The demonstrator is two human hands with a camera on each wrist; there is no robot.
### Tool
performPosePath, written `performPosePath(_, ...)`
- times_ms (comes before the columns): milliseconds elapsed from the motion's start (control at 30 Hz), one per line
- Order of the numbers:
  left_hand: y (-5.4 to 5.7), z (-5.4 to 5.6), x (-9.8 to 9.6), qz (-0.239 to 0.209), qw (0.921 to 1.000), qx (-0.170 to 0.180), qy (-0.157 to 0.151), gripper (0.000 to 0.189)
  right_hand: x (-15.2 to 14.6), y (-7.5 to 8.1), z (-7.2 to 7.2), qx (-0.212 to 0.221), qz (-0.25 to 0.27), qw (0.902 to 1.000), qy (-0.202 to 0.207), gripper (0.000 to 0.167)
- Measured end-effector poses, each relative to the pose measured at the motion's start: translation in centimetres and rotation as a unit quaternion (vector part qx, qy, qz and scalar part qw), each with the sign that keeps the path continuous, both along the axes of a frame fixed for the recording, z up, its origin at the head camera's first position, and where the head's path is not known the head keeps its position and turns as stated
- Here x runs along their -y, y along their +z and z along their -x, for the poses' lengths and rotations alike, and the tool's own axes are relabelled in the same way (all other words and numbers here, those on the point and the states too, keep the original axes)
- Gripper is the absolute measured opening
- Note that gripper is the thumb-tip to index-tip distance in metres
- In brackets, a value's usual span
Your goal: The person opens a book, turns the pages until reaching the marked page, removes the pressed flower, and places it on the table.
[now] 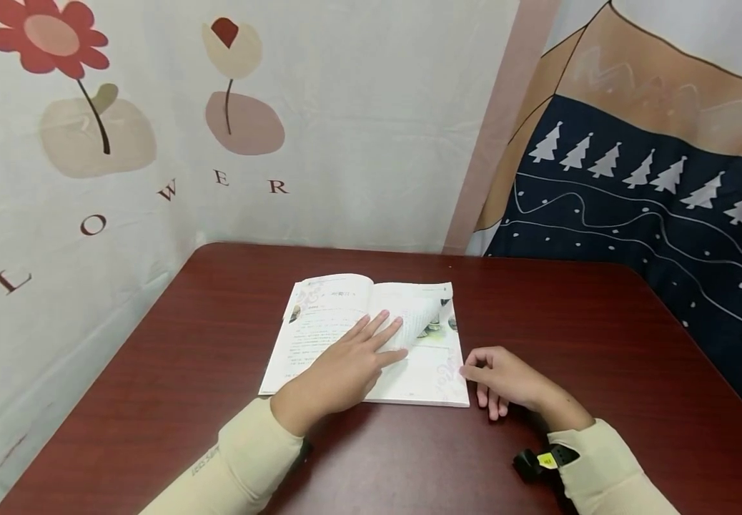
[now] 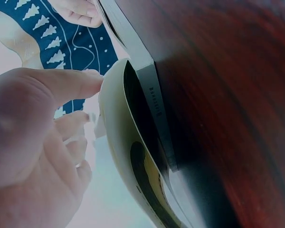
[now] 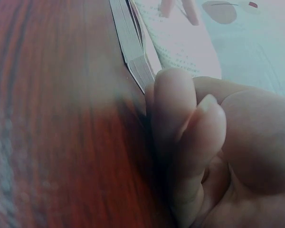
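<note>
An open book [image 1: 435, 379] lies on the table with printed text on its left side. One right-side page [image 1: 409, 304] is lifted, its corner curling over and baring a coloured picture underneath. Across the middle of the book, my left hand [image 1: 348, 368] rests with fingers spread, touching the curling page. In the left wrist view its thumb meets the bowed pages [image 2: 115, 109]. Beside the book's lower right edge is my right hand [image 1: 506, 375], fingers loosely bent and thumb tip close to the edge. The right wrist view shows nothing held between these bent fingers [image 3: 175, 95].
The dark red wooden table [image 1: 171, 379] extends around the book. Behind it hangs a pale cloth [image 1: 371, 143] with flower prints and letters. A navy cloth [image 1: 609, 207] with white trees hangs at the right. A black strap device [image 1: 528, 465] sits at my right wrist.
</note>
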State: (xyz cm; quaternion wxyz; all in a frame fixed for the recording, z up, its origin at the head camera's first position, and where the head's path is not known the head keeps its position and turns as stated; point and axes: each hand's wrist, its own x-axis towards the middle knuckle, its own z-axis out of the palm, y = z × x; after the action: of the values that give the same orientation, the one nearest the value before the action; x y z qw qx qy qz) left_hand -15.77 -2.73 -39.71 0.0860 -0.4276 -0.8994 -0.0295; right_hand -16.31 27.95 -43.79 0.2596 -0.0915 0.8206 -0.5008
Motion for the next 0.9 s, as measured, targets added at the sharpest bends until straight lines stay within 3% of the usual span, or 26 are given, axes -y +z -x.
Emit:
performPosePath(367, -0.02, -0.09, 0.06, -0.004, 0.9986, 0.043, 0.031, 0.051, -0.02, -0.01, -0.12, 0.0, 0.002, 1.0, -0.002, 0.025)
performPosePath(900, -0.23, -0.01, 0.17, -0.009, 0.9986, 0.037, 0.038, 0.052, 0.01, 0.03, -0.21, 0.004, 0.006, 1.0, -0.005, 0.025)
